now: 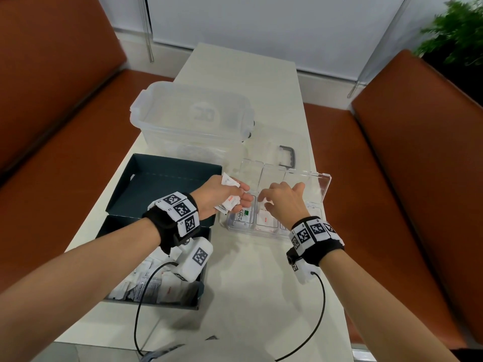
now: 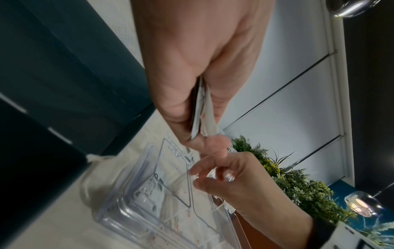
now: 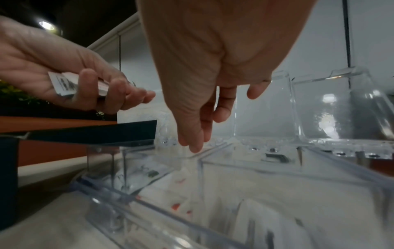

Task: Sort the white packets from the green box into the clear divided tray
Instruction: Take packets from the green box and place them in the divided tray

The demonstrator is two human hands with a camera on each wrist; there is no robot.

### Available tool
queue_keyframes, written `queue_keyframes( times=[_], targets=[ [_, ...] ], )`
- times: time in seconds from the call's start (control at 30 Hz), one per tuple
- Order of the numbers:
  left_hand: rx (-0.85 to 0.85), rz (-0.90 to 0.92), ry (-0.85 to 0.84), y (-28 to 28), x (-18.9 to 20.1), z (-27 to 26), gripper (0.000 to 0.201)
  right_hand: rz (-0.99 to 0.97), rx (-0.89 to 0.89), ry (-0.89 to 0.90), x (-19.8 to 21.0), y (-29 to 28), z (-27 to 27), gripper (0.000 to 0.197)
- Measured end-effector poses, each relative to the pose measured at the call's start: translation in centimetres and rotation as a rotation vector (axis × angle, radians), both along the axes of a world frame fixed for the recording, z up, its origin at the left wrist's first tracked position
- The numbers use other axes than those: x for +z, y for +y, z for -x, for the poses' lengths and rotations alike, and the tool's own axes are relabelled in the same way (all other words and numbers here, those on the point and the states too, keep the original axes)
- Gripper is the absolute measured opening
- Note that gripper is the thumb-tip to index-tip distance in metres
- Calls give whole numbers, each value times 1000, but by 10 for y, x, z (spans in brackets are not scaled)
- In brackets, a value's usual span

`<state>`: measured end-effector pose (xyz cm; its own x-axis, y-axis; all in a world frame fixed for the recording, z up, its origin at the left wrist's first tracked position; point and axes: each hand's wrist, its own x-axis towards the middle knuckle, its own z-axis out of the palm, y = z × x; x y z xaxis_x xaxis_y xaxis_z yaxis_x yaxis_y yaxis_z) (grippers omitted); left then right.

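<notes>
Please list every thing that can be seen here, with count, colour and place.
white packets: several, white, in left hand; more in both containers
green box: one, dark green, near left
box lid: one, dark green, behind box
clear divided tray: one, clear, lid open, centre right
storage tub: one, translucent, far
table: one, cream
benches: two, brown, both sides
plant: one, green, far right
left hand: holds packets
right hand: empty, over tray

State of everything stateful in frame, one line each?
Green box: open, packets inside.
Tray: lid up, packets in near compartments.
Clear bin: lid on.
Left hand: holds several packets.
Right hand: relaxed, holds nothing, over tray.
</notes>
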<state>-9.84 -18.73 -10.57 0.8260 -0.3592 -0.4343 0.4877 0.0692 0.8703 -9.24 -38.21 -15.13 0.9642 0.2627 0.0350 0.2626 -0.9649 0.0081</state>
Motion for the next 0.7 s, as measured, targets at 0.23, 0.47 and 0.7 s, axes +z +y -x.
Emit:
queue_keyframes(
  times=[0.23,0.47,0.7],
  targets=[
    [24,-3,26,-1,2,-1,21,-145,-36,22,12,-5,3,21],
    [28,140,202,-10,7,-4,38,-758,-53,-21,51,14,23,18],
    [25,305,266,-13,14,2,27,-802,-202,161,49,19,19,30]
  ],
)
